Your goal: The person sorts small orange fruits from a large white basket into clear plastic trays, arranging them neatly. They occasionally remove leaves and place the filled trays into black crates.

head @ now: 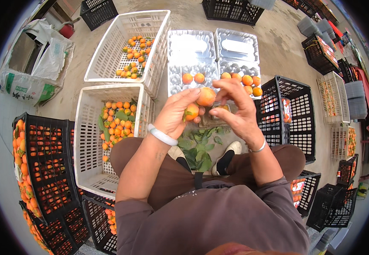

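Note:
My left hand [172,113] holds two orange persimmons, an upper persimmon [206,96] by the thumb and a lower persimmon [191,112] with a green calyx against the fingers. Just to the right, my right hand [241,110] has its thumb and fingers spread, with nothing seen between them. Beyond the hands lie two clear plastic clamshell trays with their lids up. Two persimmons sit in the left clamshell tray [174,75]; several fill the front cups of the right clamshell tray [232,67]. Part of a small object [222,107] shows behind my right fingers, mostly hidden.
At my left, a near white crate [87,172] and a far white crate [104,54] hold loose persimmons. Black crates [50,165] of fruit stand further left. A black crate [299,118] with packed boxes is at my right. Green leaves [200,153] litter the floor between my shoes.

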`<state>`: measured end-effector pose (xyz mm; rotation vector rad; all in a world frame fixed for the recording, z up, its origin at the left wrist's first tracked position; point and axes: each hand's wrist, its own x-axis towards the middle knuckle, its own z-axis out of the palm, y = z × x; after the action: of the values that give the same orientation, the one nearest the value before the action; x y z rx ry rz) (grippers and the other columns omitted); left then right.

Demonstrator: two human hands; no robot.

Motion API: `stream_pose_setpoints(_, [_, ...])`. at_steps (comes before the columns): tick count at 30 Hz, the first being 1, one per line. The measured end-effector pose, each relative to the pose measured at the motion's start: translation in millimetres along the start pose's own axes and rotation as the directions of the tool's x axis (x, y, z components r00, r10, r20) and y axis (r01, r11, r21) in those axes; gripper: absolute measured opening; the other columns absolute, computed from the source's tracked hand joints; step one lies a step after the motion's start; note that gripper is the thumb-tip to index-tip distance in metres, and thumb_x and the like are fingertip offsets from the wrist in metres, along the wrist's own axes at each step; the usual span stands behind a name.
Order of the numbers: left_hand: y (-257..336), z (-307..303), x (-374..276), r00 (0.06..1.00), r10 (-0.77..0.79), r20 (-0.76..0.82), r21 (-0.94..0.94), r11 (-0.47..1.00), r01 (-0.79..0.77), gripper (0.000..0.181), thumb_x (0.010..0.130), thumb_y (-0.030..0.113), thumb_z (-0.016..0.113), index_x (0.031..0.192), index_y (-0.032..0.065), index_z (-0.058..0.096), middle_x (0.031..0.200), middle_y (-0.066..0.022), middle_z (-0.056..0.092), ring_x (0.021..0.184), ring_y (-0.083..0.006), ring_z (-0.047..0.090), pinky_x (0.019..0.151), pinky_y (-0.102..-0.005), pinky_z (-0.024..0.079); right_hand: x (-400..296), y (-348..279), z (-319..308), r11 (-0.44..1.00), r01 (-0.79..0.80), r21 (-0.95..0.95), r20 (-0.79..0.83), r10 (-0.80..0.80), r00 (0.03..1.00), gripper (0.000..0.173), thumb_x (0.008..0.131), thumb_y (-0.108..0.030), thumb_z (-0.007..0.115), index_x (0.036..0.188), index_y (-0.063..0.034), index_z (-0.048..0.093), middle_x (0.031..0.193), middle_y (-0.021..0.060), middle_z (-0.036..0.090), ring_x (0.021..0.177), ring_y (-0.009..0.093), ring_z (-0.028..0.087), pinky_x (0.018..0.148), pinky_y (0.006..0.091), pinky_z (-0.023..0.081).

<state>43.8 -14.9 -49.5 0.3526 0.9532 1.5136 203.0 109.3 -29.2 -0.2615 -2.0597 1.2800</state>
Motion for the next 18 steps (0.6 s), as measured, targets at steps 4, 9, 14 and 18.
stream_pose_setpoints(4, [-3.1, 3.4, 2.4, 0.998, -0.040, -0.055, -0.002, 0.999, 0.040, 0.036, 0.100, 0.032, 0.062, 0.119, 0.0015, 0.064, 0.102, -0.0080, 0.068, 0.080, -0.0121, 0.064, 0.062, -0.0252, 0.051, -7.3, 20.9, -0.3, 0.995, -0.062, 0.084, -0.015, 0.063, 0.998, 0.034, 0.082, 0.000, 0.076, 0.115, 0.0002, 0.066, 0.102, 0.0051, 0.064, 0.088, 0.011, 0.062, 0.073, 0.0238, 0.050])
stream_pose_setpoints(9, [3.4, -25.5, 8.8, 0.983, 0.120, -0.140, -0.370, 0.914, -0.164, 0.037, 0.100, 0.016, 0.059, 0.127, -0.0075, 0.053, 0.121, -0.0199, 0.057, 0.108, -0.0255, 0.061, 0.095, -0.0391, 0.055, -45.6, 66.8, -22.6, 0.738, -0.463, 0.491, -0.140, 0.591, 0.794, 0.026, 0.088, -0.001, 0.071, 0.113, 0.0018, 0.065, 0.098, 0.0083, 0.071, 0.083, 0.012, 0.067, 0.072, 0.0239, 0.053])
stream_pose_setpoints(14, [20.5, -16.9, 10.1, 0.966, 0.215, -0.140, -0.288, 0.925, -0.248, 0.033, 0.103, 0.012, 0.050, 0.133, -0.0001, 0.049, 0.123, -0.0179, 0.061, 0.114, -0.0292, 0.063, 0.097, -0.0378, 0.054, -116.5, 209.9, -23.4, 0.673, -0.739, -0.029, -0.306, 0.698, 0.647, 0.019, 0.082, -0.004, 0.076, 0.099, 0.0021, 0.069, 0.084, 0.0058, 0.073, 0.070, 0.010, 0.066, 0.061, 0.0249, 0.052])
stream_pose_setpoints(18, [19.1, -25.6, 8.1, 0.991, 0.118, -0.060, -0.285, 0.950, -0.130, 0.040, 0.105, 0.029, 0.053, 0.139, 0.0079, 0.050, 0.122, -0.0158, 0.065, 0.106, -0.0226, 0.065, 0.086, -0.0330, 0.055, -106.8, 235.6, 13.5, 0.456, -0.559, -0.693, -0.346, 0.469, 0.812, 0.024, 0.077, -0.025, 0.076, 0.089, -0.0048, 0.072, 0.083, 0.0193, 0.071, 0.080, 0.037, 0.069, 0.075, 0.0469, 0.054])
